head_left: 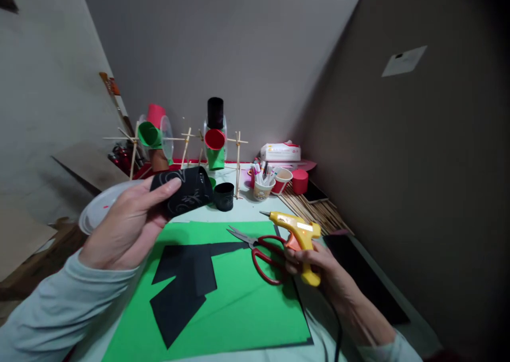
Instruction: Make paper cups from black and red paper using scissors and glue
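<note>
Left grip closed round a black tube, thumb on the near side, fingers behind. Tube lies sideways in the air over the far left of the green sheet, open end to the right, pale line doodles on its side. Reads as thin card: light, springy, probably dents if squeezed. Best hold is mid-wall, light pressure, clear of the rim; surface looks smooth, so may twist a bit.

Right grip wrapped on the handle of a yellow glue gun, fingers at the orange trigger; can't tell if it's pressed. Nozzle points left toward the tube, apart from it. Stiff plastic, likely nose-heavy, tip maybe hot: handle only. Cord trails down and could drag.

Below: green sheet on the counter, with black paper pieces and red-handled scissors on it, blades slightly apart.

Beyond: short black cup, thin sticks, cup of markers, red tube. Farther back: stick stand carrying coloured tubes, tissue pack to the right.
</note>
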Action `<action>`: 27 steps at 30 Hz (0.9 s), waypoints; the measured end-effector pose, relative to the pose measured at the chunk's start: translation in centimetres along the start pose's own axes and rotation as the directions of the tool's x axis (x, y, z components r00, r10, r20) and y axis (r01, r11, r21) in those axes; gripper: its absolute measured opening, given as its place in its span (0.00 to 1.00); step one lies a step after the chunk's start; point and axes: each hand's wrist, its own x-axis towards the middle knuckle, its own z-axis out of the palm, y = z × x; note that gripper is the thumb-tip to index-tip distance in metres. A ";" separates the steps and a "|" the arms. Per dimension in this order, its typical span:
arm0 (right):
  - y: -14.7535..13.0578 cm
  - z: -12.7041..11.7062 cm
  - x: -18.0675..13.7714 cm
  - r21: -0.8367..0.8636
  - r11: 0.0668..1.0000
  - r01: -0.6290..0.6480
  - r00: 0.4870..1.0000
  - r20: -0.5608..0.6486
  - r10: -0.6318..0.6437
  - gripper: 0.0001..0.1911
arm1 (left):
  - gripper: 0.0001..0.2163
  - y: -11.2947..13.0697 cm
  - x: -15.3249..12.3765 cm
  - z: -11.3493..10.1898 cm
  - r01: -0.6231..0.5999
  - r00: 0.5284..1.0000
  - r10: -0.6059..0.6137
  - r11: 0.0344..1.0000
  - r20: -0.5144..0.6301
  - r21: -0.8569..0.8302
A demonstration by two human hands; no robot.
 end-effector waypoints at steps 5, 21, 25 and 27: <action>0.3 -1.0 -0.3 -0.045 0.997 -0.058 0.998 -0.017 0.057 0.16 | 0.14 0.4 -0.3 0.4 -0.024 0.998 0.027 0.998 -0.054 0.052; 0.5 -3.6 1.2 -0.748 0.633 -0.198 0.972 -0.065 0.228 0.15 | 0.13 1.2 -0.2 1.0 -0.052 0.997 0.053 0.999 -0.058 0.013; -0.5 -3.1 1.0 -0.942 0.316 -0.114 0.993 -0.097 0.067 0.13 | 0.14 1.2 0.1 0.5 -0.015 0.999 0.015 1.000 -0.030 0.003; -1.2 -2.4 0.3 -0.988 0.146 -0.053 0.995 -0.063 -0.071 0.16 | 0.13 1.2 0.0 0.3 0.013 1.000 -0.013 0.999 0.007 -0.030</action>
